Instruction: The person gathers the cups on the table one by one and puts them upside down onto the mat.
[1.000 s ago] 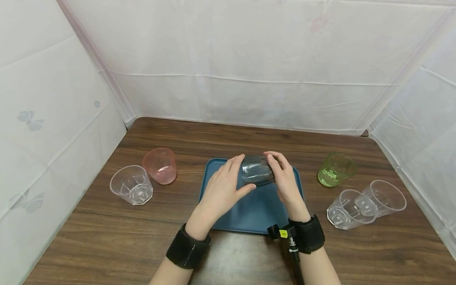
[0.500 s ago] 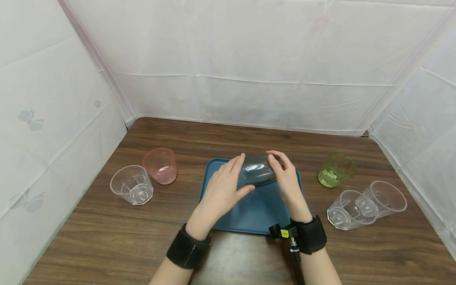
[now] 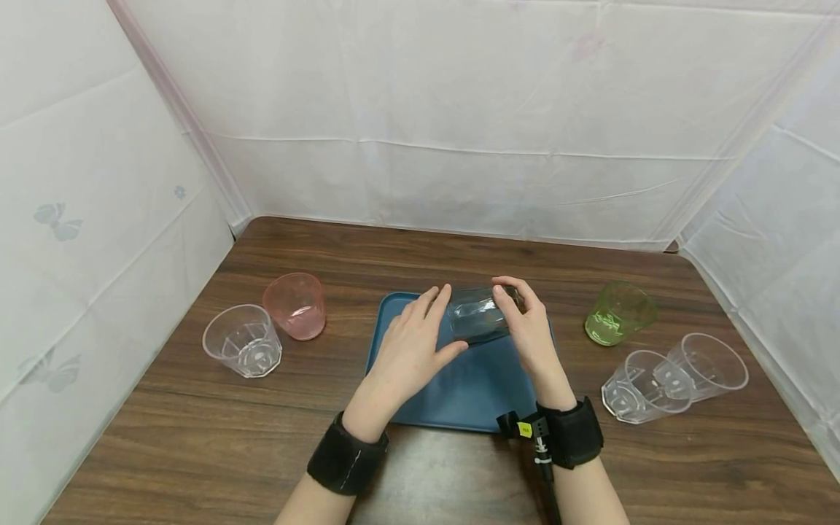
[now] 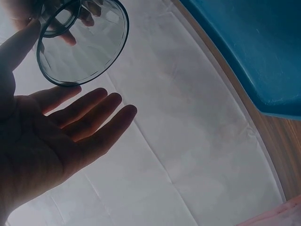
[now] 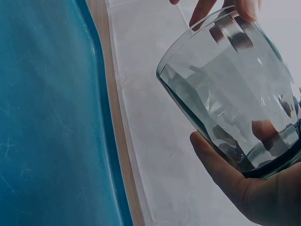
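Note:
A grey-blue transparent glass (image 3: pixel 474 318) lies sideways in the air above the blue tray (image 3: pixel 459 397), its mouth toward my left. At the base end my right hand (image 3: pixel 533 337) grips it, thumb on the near side and fingers over the far side; the right wrist view shows this hand around the glass's (image 5: pixel 225 94) thick bottom. My left hand (image 3: pixel 408 350) is at the mouth end with fingers nearly straight and thumb spread. In the left wrist view its thumb and forefinger tips meet the rim of the glass (image 4: pixel 89 56), while the other fingers (image 4: pixel 113 125) extend free.
On the left stand a pink glass (image 3: pixel 298 306) and a clear glass (image 3: pixel 246 343). To the right are a green glass (image 3: pixel 617 313) and two clear glasses (image 3: pixel 633 394), close together. White sheeting (image 3: pixel 420 109) encloses the wooden table (image 3: pixel 230 452) behind and at the sides.
The right hand and the glass have shifted slightly to the right. More of the glass shows beyond the left fingertips; the left hand has barely moved.

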Demonstrator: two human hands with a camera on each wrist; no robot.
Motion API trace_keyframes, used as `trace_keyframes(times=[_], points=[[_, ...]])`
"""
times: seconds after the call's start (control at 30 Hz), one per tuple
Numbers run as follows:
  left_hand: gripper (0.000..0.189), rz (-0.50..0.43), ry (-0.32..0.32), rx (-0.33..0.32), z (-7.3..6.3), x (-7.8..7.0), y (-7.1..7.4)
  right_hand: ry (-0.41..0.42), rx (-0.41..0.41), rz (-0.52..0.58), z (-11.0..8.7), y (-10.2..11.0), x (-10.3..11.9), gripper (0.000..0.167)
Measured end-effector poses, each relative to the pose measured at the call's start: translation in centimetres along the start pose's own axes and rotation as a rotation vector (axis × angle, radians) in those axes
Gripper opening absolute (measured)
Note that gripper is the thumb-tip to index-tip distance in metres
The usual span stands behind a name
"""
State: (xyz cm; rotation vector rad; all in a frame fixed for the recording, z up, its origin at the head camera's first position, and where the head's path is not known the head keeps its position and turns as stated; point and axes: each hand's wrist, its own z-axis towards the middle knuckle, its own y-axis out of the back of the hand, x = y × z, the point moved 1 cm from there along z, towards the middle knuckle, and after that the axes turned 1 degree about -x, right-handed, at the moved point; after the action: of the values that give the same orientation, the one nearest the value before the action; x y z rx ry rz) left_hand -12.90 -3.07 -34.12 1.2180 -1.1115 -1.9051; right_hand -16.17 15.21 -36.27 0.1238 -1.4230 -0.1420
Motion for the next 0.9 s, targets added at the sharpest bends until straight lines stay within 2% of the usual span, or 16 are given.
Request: trace_keyframes(times=[0.37, 0.57, 0.9], points=[[0.079, 0.010, -0.001, 0.013, 0.0, 0.1, -0.1, 0.043, -0.018, -0.075, 0.0, 0.1, 0.2, 0.039], [0.079, 0.031, -0.006, 0.007, 0.0, 0.1, -0.2, 0.041, -0.022, -0.096, 0.0, 0.2, 0.6, 0.033], [0.078, 0.051, 0.008, 0.030, 0.1, 0.0, -0.4, 0.035, -0.026, -0.169, -1.2, -0.1, 3.6, 0.035]])
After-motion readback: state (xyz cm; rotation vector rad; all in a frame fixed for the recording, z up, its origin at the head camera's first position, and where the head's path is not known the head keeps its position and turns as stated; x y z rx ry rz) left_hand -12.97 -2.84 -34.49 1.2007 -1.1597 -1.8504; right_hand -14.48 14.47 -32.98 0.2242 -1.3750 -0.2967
